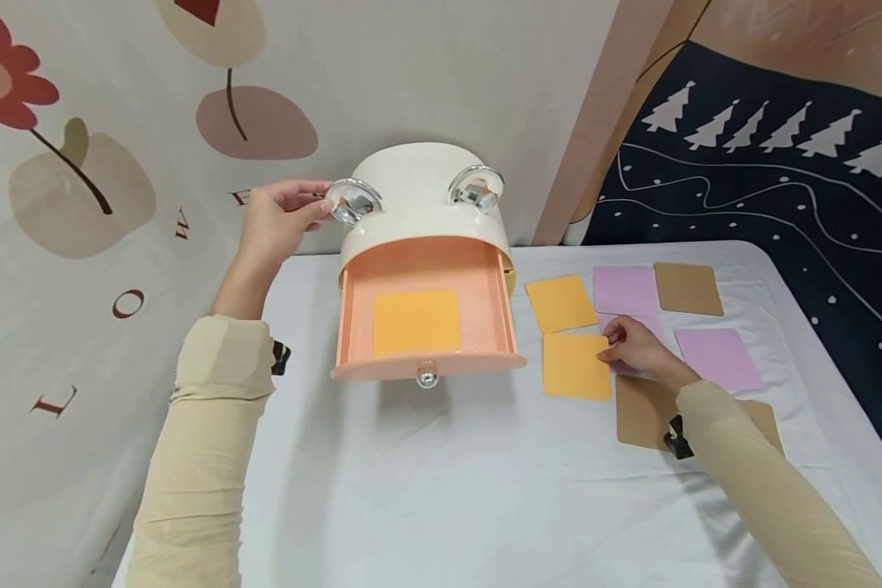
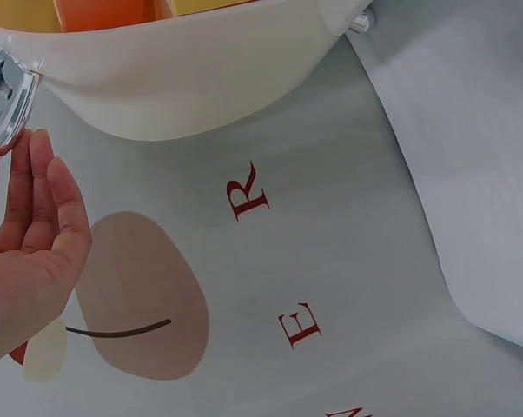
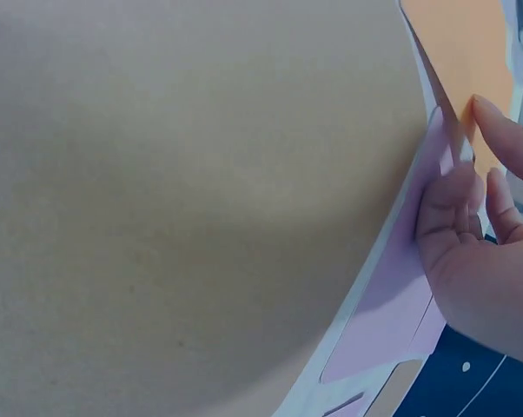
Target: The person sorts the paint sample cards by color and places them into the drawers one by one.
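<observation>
A white storage box (image 1: 419, 214) with two shiny silver ear-like rings stands at the back of the table, its peach drawer (image 1: 356, 327) pulled out. Inside the drawer lies an orange card (image 1: 416, 322). My left hand (image 1: 275, 220) pinches the left silver ring (image 1: 354, 201) between thumb and fingers. To the right of the box, my right hand (image 1: 639, 349) pinches the right edge of another orange card (image 1: 575, 366); in the right wrist view, this card's edge (image 3: 470, 52) is lifted, with the thumb on top. Behind it lies one more orange card (image 1: 561, 303).
Purple cards (image 1: 719, 359) and brown cards (image 1: 688, 288) lie about the right hand on the white-covered table (image 1: 441, 506). A patterned wall (image 1: 118, 286) rises behind and to the left. Dark tree-print fabric (image 1: 764, 196) hangs beyond the right edge.
</observation>
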Tool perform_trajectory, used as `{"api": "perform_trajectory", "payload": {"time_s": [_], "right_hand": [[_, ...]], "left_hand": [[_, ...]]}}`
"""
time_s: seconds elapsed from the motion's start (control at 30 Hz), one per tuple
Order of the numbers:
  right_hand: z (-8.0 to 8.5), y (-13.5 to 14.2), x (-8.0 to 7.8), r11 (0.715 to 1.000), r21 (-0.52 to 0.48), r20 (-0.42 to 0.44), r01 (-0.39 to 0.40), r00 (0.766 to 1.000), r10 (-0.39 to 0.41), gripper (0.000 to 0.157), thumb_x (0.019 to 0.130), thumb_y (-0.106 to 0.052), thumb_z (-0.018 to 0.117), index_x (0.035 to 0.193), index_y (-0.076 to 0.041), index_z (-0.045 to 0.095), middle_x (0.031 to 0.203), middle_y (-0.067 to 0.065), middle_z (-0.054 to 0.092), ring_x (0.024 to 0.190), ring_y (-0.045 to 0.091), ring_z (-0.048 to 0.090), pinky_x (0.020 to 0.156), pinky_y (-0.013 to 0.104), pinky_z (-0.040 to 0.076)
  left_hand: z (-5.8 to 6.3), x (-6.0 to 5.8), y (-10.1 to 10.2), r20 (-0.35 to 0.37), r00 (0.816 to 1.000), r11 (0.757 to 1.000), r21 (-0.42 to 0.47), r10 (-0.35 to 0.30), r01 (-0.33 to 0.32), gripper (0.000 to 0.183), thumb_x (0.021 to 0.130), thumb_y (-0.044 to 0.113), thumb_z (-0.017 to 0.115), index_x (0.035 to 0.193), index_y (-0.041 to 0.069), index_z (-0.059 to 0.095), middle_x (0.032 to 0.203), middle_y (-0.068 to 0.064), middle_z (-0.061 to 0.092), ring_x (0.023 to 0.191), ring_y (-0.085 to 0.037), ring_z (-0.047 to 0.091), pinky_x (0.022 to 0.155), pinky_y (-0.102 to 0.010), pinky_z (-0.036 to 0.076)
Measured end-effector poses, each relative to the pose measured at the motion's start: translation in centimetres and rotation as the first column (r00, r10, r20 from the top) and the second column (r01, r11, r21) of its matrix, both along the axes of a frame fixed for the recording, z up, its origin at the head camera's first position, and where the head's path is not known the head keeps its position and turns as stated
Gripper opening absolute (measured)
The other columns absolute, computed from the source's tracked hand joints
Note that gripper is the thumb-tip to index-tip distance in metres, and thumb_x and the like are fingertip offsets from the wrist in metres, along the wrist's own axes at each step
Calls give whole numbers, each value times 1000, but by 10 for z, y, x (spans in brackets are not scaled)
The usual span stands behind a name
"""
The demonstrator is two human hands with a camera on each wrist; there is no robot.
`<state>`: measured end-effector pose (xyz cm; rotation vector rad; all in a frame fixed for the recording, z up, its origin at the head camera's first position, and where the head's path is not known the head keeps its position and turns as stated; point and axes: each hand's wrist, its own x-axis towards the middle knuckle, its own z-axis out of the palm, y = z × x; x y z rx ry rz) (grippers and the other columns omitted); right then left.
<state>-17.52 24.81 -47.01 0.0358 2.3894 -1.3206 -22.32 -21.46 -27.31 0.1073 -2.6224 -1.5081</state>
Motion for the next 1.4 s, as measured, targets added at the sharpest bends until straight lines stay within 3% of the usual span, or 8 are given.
{"api": "perform_trajectory", "payload": {"time_s": [0.17, 0.43, 0.6, 0.83, 1.03, 1.13, 1.27, 1.4], "right_hand": [[5, 5, 0, 995, -92, 55, 28, 998, -23, 31, 81, 10, 60, 103, 8, 37, 78, 7, 43, 61, 12, 53, 55, 24, 52], [29, 19, 2, 993, -117, -6, -28, 1000, 28, 24, 85, 10, 52, 105, 14, 39, 78, 8, 53, 66, 13, 57, 64, 27, 54], [59, 29, -4, 994, -101, -39, -31, 999, 27, 25, 88, 8, 50, 109, 15, 38, 84, 8, 56, 71, 10, 58, 70, 28, 54], [116, 31, -15, 996, -81, -127, -28, 992, 18, 21, 90, 6, 49, 109, 11, 42, 84, 3, 59, 72, 12, 60, 69, 27, 54], [166, 16, -20, 998, -39, -272, -49, 962, 36, 19, 90, 4, 51, 108, 7, 45, 87, -1, 59, 75, 14, 60, 70, 21, 53], [186, 3, -22, 993, -71, -305, -93, 950, 67, 18, 90, 4, 51, 107, 5, 47, 90, 2, 60, 76, 14, 60, 70, 19, 52], [204, -22, -24, 975, -150, -317, -163, 942, 109, 17, 89, 5, 52, 106, 5, 48, 91, 6, 61, 76, 17, 60, 71, 21, 53], [209, -52, -25, 964, -152, -316, -219, 935, 163, 17, 89, 5, 52, 106, 6, 49, 92, 11, 60, 76, 19, 60, 71, 23, 53]], "left_hand": [[0, 0, 1, -4, 1000, 1000, 8, -4, 4, 30, 85, 16, 65, 114, 8, 65, 93, 1, 64, 77, -8, 61, 75, -20, 50], [0, 1, 2, -31, 999, 1000, 8, -20, 20, 29, 86, 14, 64, 114, 5, 64, 91, 2, 64, 75, -5, 61, 71, -17, 50], [0, 2, 2, -25, 1000, 1000, -7, -19, 19, 29, 86, 15, 64, 114, 6, 64, 93, 0, 64, 76, -6, 61, 73, -19, 50], [1, 4, -1, 1, 1000, 1000, -5, 0, 0, 30, 86, 17, 64, 114, 8, 64, 95, 0, 64, 78, -8, 61, 79, -23, 50], [1, 3, -1, -4, 1000, 1000, 2, -2, 2, 30, 86, 16, 64, 114, 8, 64, 94, 0, 64, 77, -7, 61, 77, -22, 50], [1, 3, -1, -9, 1000, 1000, -3, -1, 0, 30, 86, 16, 64, 114, 7, 64, 94, 0, 64, 77, -8, 61, 76, -21, 51], [1, 2, 0, -12, 1000, 1000, -7, 0, 0, 30, 86, 16, 64, 114, 7, 64, 94, 0, 64, 77, -7, 61, 75, -21, 50], [1, 1, 0, -25, 1000, 1000, -7, -9, 9, 29, 86, 14, 64, 114, 6, 64, 92, 0, 64, 75, -6, 61, 73, -19, 50]]}}
